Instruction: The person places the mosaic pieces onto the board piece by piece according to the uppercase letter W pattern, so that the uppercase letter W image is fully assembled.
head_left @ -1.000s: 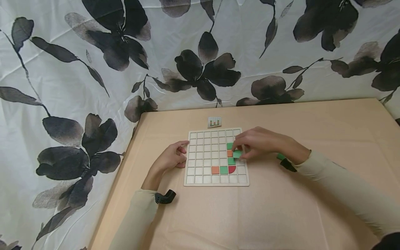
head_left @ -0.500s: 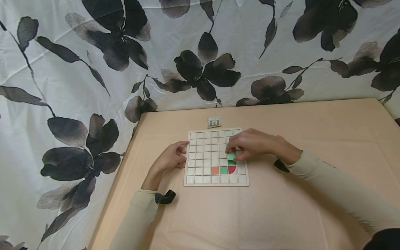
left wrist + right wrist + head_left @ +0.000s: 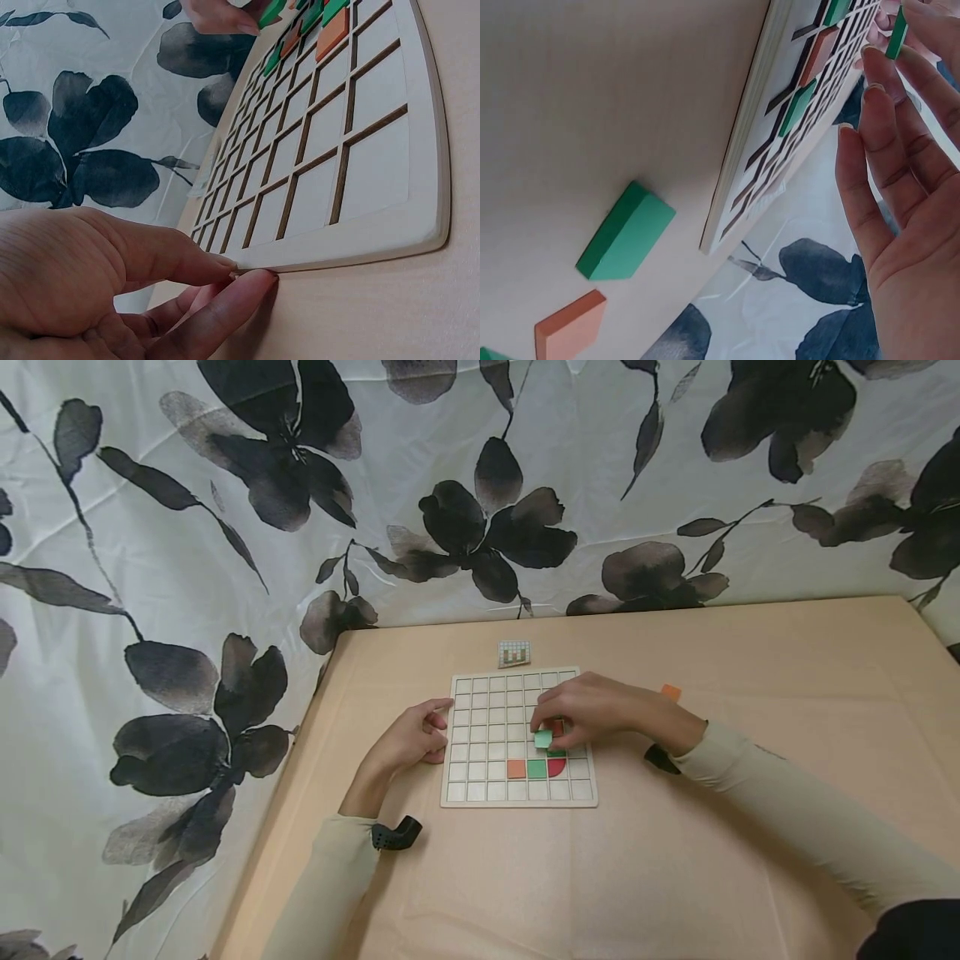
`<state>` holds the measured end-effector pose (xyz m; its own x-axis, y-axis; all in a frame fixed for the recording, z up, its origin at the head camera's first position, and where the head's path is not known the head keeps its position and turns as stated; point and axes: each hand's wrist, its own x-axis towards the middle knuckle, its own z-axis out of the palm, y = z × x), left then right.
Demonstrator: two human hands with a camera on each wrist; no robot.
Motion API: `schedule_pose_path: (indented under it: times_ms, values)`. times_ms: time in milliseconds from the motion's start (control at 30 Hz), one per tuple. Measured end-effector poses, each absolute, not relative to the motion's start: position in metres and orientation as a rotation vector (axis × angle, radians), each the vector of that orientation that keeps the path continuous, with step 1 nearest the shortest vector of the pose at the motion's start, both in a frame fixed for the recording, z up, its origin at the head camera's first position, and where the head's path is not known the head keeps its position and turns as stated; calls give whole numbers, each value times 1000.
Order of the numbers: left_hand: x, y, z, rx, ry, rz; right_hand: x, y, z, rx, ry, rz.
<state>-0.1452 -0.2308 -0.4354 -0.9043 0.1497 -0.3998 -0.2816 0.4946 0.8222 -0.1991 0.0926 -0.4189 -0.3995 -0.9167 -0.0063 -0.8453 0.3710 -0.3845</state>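
Observation:
A white board with a grid of square cells (image 3: 476, 750) lies on the table. My left hand (image 3: 412, 735) holds the board's left edge, thumb and finger meeting at the rim in the left wrist view. Over the board's right half, my right hand (image 3: 592, 708) pinches a green square tile (image 3: 543, 740) between thumb and fingertips. An orange tile (image 3: 516, 768), a green tile (image 3: 537, 768) and a red rounded tile (image 3: 556, 767) sit in one row. The right wrist view shows more tiles in cells, including an orange tile (image 3: 820, 54); my right hand partly hides these from the head view.
A small card with a printed grid (image 3: 514, 652) lies behind the board. Right of the board, loose on the table, are an orange tile (image 3: 671, 692) and a green tile (image 3: 626, 232). A floral cloth (image 3: 480, 485) hangs behind the table (image 3: 675, 877).
My right hand has moved left across the board with the green tile, uncovering the loose orange tile on the table. My left hand has stayed at the board's edge.

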Motion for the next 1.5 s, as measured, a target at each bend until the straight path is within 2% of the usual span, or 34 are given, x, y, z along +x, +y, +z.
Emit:
schedule_pose_path:
  times_ms: [1500]
  values:
    - [-147,-231,-436,-99,2314,1391,-195,54,-428,-1728,2390,-416]
